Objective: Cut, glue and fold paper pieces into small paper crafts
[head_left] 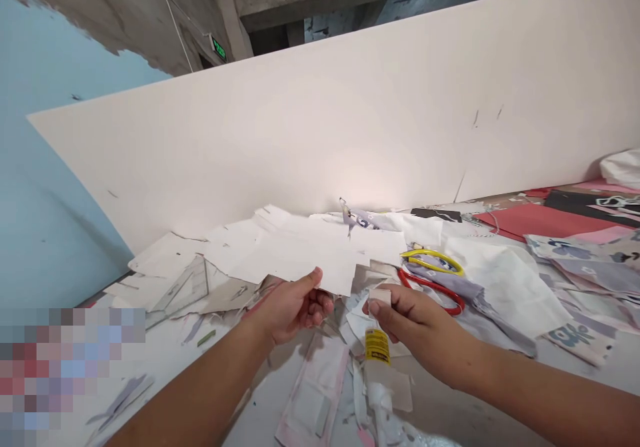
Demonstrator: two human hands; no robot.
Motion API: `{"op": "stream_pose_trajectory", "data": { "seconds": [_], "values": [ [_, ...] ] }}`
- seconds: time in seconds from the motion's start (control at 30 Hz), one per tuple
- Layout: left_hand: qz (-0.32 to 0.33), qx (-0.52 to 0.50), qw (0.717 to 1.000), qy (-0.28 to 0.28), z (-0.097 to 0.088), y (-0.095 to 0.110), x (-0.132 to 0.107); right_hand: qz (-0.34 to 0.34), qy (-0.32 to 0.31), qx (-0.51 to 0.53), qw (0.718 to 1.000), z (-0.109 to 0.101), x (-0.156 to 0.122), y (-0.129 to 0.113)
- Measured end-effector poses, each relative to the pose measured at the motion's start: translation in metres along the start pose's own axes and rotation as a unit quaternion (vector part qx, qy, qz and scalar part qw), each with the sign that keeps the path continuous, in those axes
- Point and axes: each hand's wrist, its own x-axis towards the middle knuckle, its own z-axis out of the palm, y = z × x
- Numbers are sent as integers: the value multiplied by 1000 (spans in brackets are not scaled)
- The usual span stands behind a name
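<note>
Looking over the person's shoulder from the head view, I see the left hand (295,310) with its grip closed on the near edge of a white paper sheet (300,260), thumb on top. The sheet is lifted just off the heap of paper offcuts (175,260) in the middle of the worktop (450,413). The right hand (413,320), just right of it, pinches a small white piece (380,295) between thumb and forefinger, directly above a glue bottle (377,347) with a yellow label.

To my eye this is the gluing stage, with sheet and glue brought close together. Any next move would call for steadying the sheet and keeping the bottle from tipping.

Yellow-handled scissors (433,260) and red-handled scissors (435,290) lie just beyond the right hand, partly under grey cloth. Printed fabric pieces (575,253) and a red sheet (540,220) spread to the far right, and a tall white board (350,120) stands behind everything.

I cannot tell whether the pinched piece is the bottle's cap or a loose scrap. Nor can I tell whether the bottle is being held or only lies there, as its lower end is lost among the scraps. The near left corner is blurred out.
</note>
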Motion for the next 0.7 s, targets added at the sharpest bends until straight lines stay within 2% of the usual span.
{"op": "stream_pose_trajectory", "data": {
  "seconds": [0.07,0.13,0.23,0.3,0.37,0.43,0.53,0.6,0.7],
  "values": [
    [-51,6,999,-2,-5,3,3,-30,-12,-25,999,3,-2,3],
    [-82,-2,997,11,-8,6,5,-104,-61,-65,991,6,-6,3],
    [-104,-37,994,25,-10,8,4,-223,-165,-165,947,9,-11,2],
    [-90,-21,996,-10,-10,9,1,-236,-192,-213,928,11,-12,5],
    [-47,67,994,-65,-11,10,-3,-213,-177,-221,935,13,-11,11],
    [-14,224,968,-110,-11,10,-9,-179,-131,-181,958,16,-10,18],
    [13,474,873,-111,-10,12,-17,-40,-38,10,998,18,-7,22],
    [43,567,817,-95,-9,12,-20,69,17,176,982,17,-5,19],
    [75,622,773,-94,-6,10,-21,162,66,371,912,10,1,12]
  ]
}}
